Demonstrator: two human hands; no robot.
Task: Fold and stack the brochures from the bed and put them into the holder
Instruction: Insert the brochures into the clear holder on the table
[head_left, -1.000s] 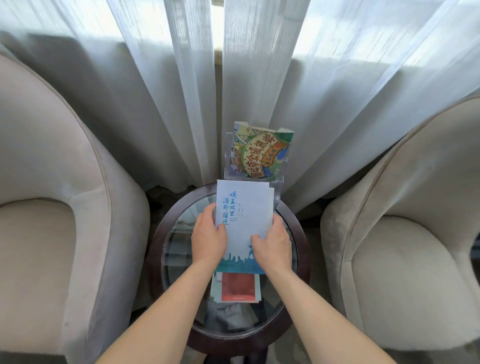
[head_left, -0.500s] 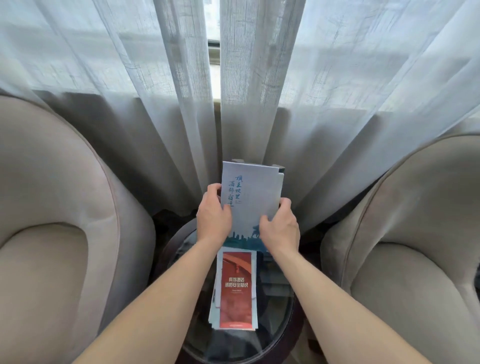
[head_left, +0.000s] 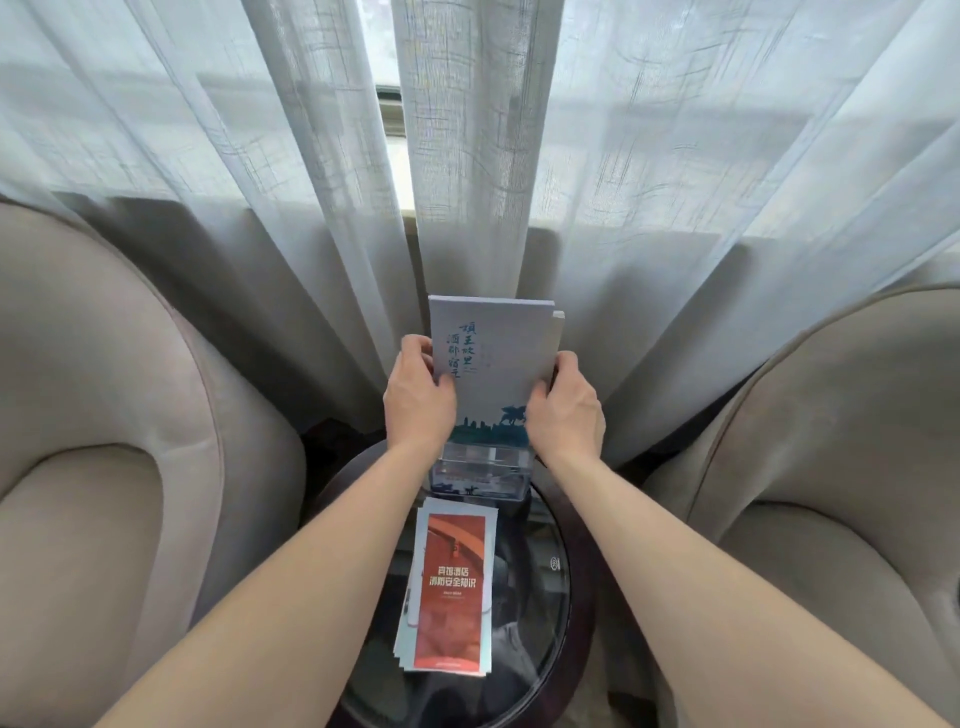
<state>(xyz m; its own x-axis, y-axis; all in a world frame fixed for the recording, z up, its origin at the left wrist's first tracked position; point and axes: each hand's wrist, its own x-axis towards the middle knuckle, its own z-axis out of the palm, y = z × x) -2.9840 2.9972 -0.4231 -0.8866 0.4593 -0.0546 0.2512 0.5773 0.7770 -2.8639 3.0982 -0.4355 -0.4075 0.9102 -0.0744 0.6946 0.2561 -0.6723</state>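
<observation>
I hold a pale grey brochure stack (head_left: 501, 364) with blue calligraphy upright in the head view, its lower end down in the clear acrylic holder (head_left: 480, 475) at the far side of the round table. My left hand (head_left: 418, 400) grips its left edge and my right hand (head_left: 563, 413) grips its right edge. A second stack, topped by a red brochure (head_left: 449, 587), lies flat on the glass in front of the holder. Whatever else stands in the holder is hidden behind the grey stack.
The round glass table (head_left: 550, 613) with a dark rim stands between two beige armchairs, one at left (head_left: 104, 467) and one at right (head_left: 841, 467). Sheer white curtains (head_left: 467, 156) hang right behind the holder.
Both hands lifted the grey stack off the table, raised it upright and lowered its bottom into the holder, covering the colourful brochure there. The red stack beneath is now uncovered.
</observation>
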